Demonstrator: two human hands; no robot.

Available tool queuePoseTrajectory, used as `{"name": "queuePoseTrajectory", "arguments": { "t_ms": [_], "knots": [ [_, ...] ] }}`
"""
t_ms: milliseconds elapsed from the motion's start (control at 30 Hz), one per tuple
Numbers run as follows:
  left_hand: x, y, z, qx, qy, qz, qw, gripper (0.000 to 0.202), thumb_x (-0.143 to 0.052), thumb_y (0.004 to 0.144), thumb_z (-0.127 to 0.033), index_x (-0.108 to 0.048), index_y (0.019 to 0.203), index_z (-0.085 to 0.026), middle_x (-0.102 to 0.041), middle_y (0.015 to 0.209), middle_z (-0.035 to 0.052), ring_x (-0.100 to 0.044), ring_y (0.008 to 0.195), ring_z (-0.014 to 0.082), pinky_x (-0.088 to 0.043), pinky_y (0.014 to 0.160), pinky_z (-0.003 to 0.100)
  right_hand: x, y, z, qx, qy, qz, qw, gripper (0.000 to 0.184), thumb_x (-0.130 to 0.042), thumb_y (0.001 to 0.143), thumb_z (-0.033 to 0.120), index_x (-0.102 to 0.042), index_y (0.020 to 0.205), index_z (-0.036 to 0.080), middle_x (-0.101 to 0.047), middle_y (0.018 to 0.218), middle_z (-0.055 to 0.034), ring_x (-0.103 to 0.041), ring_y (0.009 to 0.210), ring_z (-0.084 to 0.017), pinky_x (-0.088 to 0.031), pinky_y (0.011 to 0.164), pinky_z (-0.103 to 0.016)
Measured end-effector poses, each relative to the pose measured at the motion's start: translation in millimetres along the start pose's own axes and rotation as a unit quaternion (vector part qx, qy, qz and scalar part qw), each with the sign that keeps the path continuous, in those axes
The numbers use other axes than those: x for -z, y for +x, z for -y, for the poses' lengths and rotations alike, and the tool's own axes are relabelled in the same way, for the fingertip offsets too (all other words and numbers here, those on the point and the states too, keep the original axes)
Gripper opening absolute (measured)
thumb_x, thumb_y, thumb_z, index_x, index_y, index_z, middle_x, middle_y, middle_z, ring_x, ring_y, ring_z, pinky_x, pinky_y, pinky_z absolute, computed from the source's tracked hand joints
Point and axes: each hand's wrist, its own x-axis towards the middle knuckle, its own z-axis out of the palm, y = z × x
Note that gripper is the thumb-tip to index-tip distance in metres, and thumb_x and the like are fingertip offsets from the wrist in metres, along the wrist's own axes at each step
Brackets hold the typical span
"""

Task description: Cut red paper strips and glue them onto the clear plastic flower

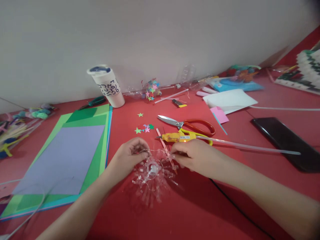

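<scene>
A clear plastic piece cut into several thin radiating strips (pixel 151 175) lies on the red table (pixel 190 206) between my hands. My left hand (pixel 128 156) is closed, its fingers pinching the piece's upper left edge. My right hand (pixel 193 156) is closed too, pinching a thin pink strip (pixel 166 146) at the piece's upper right. Just beyond my right hand lies a yellow glue gun (pixel 181 136) with a long clear glue stick (pixel 250 146) pointing right. Orange-handled scissors (pixel 187 125) lie behind it.
Small paper stars (pixel 145 128) are scattered ahead. A stack of green and lilac paper sheets (pixel 67 156) lies at left, a white cup (pixel 107 86) near the wall, a black phone (pixel 285 141) at right, white and pink paper (pixel 228 100) behind. A black cable (pixel 235 206) runs under my right forearm.
</scene>
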Motion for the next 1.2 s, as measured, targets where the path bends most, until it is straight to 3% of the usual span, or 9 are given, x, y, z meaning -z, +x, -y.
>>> {"name": "queuePoseTrajectory", "arguments": {
  "t_ms": [267,433,633,733,800,867,933,1000,1200],
  "knots": [
    [-4.9,-9.0,5.3,0.048,-0.055,-0.076,0.994,0.009,-0.061,0.069,-0.023,-0.054,0.073,-0.018,-0.060,0.068,-0.0023,-0.057,0.064,0.0127,-0.045,0.060,0.026,-17.1,-12.2,8.7,-0.078,0.163,0.021,0.983,0.021,-0.042,0.090,0.022,-0.051,0.072,0.019,-0.060,0.059,0.0015,-0.055,0.046,-0.010,-0.034,0.042,-0.021],
    [-4.8,-19.6,10.1,0.042,0.010,-0.080,0.996,0.007,-0.059,0.073,-0.024,-0.056,0.077,-0.019,-0.058,0.072,-0.0024,-0.056,0.068,0.0132,-0.044,0.065,0.026,-23.1,-12.8,14.5,-0.145,0.363,0.056,0.918,0.017,-0.037,0.093,0.022,-0.046,0.078,0.019,-0.062,0.077,-0.0018,-0.065,0.055,-0.013,-0.048,0.042,-0.021],
    [10.7,-38.0,0.2,0.058,0.051,-0.009,0.997,0.031,-0.060,0.076,-0.030,-0.054,0.106,-0.021,-0.063,0.107,0.0072,-0.062,0.097,0.0226,-0.049,0.084,0.037,-22.6,-7.3,21.0,-0.154,0.434,0.042,0.887,0.018,-0.040,0.092,0.020,-0.046,0.075,0.019,-0.059,0.074,0.0006,-0.067,0.059,-0.013,-0.053,0.044,-0.021],
    [11.4,-58.0,-10.9,0.016,0.139,-0.046,0.989,0.055,-0.061,0.078,-0.039,-0.043,0.129,-0.030,-0.050,0.135,0.0095,-0.052,0.118,0.0298,-0.046,0.095,0.045,-22.3,-3.1,21.9,-0.163,0.438,0.041,0.883,0.019,-0.040,0.091,0.018,-0.045,0.073,0.018,-0.060,0.073,0.0010,-0.068,0.057,-0.012,-0.052,0.043,-0.019],
    [1.9,-72.9,-14.2,-0.094,0.280,-0.112,0.949,0.077,-0.068,0.073,-0.042,-0.031,0.140,-0.036,-0.034,0.149,0.0080,-0.036,0.132,0.0360,-0.035,0.105,0.052,-21.9,-0.8,22.2,-0.180,0.451,0.049,0.873,0.020,-0.039,0.091,0.015,-0.045,0.072,0.018,-0.061,0.074,0.0011,-0.067,0.055,-0.011,-0.050,0.042,-0.017],
    [-14.0,-83.6,-11.9,-0.217,0.409,-0.089,0.882,0.092,-0.074,0.065,-0.040,-0.026,0.144,-0.035,-0.016,0.156,0.0077,-0.025,0.137,0.0415,-0.029,0.107,0.058,-21.6,0.9,22.4,-0.191,0.459,0.055,0.866,0.020,-0.039,0.090,0.012,-0.045,0.072,0.017,-0.061,0.072,0.0018,-0.067,0.053,-0.010,-0.048,0.041,-0.015],
    [-30.4,-86.9,-5.9,-0.261,0.485,-0.093,0.830,0.100,-0.073,0.067,-0.034,-0.015,0.148,-0.027,-0.006,0.158,0.0114,-0.017,0.140,0.0415,-0.023,0.110,0.060,-21.7,2.1,22.5,-0.193,0.460,0.057,0.865,0.020,-0.039,0.090,0.012,-0.045,0.072,0.017,-0.060,0.068,0.0028,-0.067,0.052,-0.010,-0.049,0.041,-0.015],
    [-41.2,-84.0,0.6,-0.259,0.503,-0.137,0.813,0.096,-0.069,0.073,-0.034,-0.010,0.149,-0.024,0.001,0.158,0.0127,-0.012,0.142,0.0389,-0.022,0.111,0.058,-22.2,2.7,22.8,-0.191,0.461,0.056,0.865,0.021,-0.039,0.090,0.013,-0.046,0.071,0.018,-0.061,0.069,0.0025,-0.067,0.053,-0.010,-0.051,0.042,-0.016],
    [-33.3,-87.3,21.8,-0.145,0.303,-0.171,0.926,0.105,-0.075,0.067,-0.034,-0.007,0.147,-0.030,-0.003,0.157,0.0115,-0.014,0.142,0.0381,-0.036,0.105,0.058,-22.3,0.4,26.4,-0.177,0.464,0.039,0.867,0.022,-0.042,0.089,0.014,-0.047,0.068,0.019,-0.066,0.074,-0.0001,-0.066,0.052,-0.011,-0.052,0.041,-0.019]
  ]
}}
